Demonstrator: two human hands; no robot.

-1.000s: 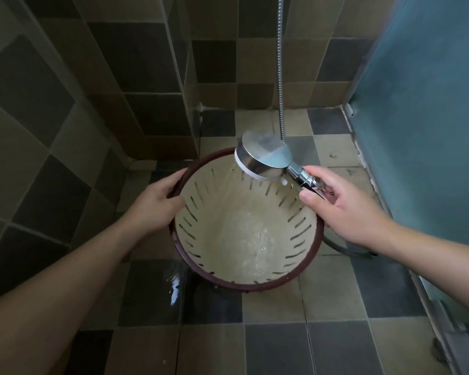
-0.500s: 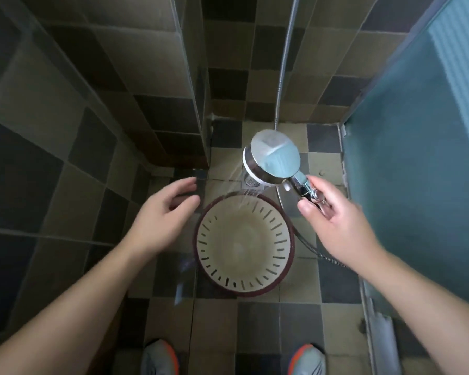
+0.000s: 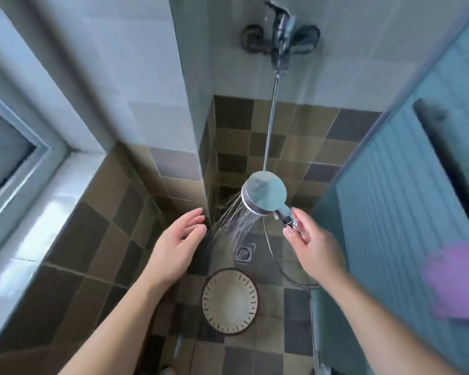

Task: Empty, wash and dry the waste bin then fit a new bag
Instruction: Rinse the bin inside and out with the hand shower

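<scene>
Water runs in the shower corner while the waste bin [image 3: 230,301] stands alone on the tiled floor [image 3: 295,345].

The bin stands upright below both hands, wet inside, touched by nobody. The shower head [image 3: 264,192] sprays to the left, toward the wall corner, past the bin. The right hand [image 3: 313,243] pinches its handle with curled fingers; the left hand [image 3: 178,239] hovers free, fingers relaxed and slightly spread. I think the spray can wet the floor more, and the thin pinch can slip.

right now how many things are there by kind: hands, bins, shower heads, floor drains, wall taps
hands: 2 (left hand, right hand)
waste bin: 1
shower head: 1
floor drain: 1
wall tap: 1
total: 6
</scene>
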